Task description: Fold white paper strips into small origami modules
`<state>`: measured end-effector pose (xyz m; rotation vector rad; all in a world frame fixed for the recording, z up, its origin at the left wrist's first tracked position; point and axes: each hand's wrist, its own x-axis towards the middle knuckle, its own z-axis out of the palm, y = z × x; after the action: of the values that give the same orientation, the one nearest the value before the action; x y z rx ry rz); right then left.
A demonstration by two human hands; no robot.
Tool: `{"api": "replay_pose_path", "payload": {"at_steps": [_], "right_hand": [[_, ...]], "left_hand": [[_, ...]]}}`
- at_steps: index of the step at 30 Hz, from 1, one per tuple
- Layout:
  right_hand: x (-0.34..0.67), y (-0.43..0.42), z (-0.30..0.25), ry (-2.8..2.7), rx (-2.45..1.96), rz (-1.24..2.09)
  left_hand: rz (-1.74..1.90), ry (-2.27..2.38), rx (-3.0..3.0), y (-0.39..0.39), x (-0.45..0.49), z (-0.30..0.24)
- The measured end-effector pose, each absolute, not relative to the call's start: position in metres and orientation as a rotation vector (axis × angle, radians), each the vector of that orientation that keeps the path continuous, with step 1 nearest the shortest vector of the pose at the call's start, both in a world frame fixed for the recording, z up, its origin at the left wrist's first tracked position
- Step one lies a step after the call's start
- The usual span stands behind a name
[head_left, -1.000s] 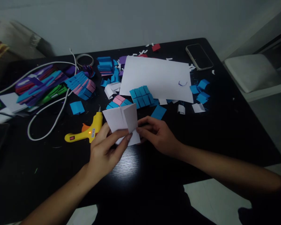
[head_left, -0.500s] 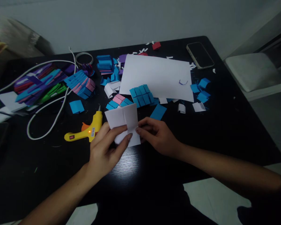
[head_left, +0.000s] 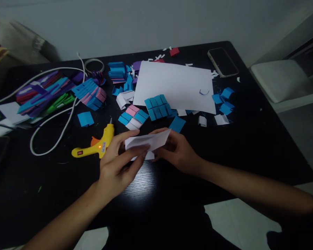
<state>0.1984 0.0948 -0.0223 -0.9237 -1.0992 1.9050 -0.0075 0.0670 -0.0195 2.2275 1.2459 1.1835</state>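
Observation:
A folded piece of white paper [head_left: 159, 140] is held up just above the near part of the table, its upper flap tilted toward the right. My left hand [head_left: 117, 165] pinches it from the left, with thumb and forefinger meeting at its lower middle. Behind the right end of the paper, my right hand [head_left: 181, 152] has its fingers closed on that edge; the fingertips are partly hidden. Close by my left hand lies a yellow glue gun [head_left: 104, 142] with a lit orange light. Beyond the paper sit a blue, pink and white woven paper piece [head_left: 133, 117] and a blue paper block [head_left: 158, 107].
A large white sheet [head_left: 172, 80] covers the table's back middle. A phone [head_left: 222, 61] lies at the back right. The white cable [head_left: 70, 119] loops on the left beside bundled coloured strips [head_left: 45, 92]. Blue paper pieces [head_left: 225, 100] and white scraps are scattered around.
The white paper has tipped from nearly upright to a flatter tilt, its top now leaning right. The woven piece behind it shows more fully. Both hands have shifted only slightly.

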Motion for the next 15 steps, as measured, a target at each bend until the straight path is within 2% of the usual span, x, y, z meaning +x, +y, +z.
{"api": "replay_pose_path", "payload": {"at_steps": [10, 15], "right_hand": [[0.1978, 0.0863, -0.0222, -1.235, -1.029, 1.742], [0.1999, 0.0873, -0.0241, -1.299, -1.084, 1.659]], "left_hand": [[1.129, 1.229, 2.32, 0.0658, -0.0069, -0.0148], [1.378, 1.245, 1.842, 0.0649, -0.001, -0.0225]]}}
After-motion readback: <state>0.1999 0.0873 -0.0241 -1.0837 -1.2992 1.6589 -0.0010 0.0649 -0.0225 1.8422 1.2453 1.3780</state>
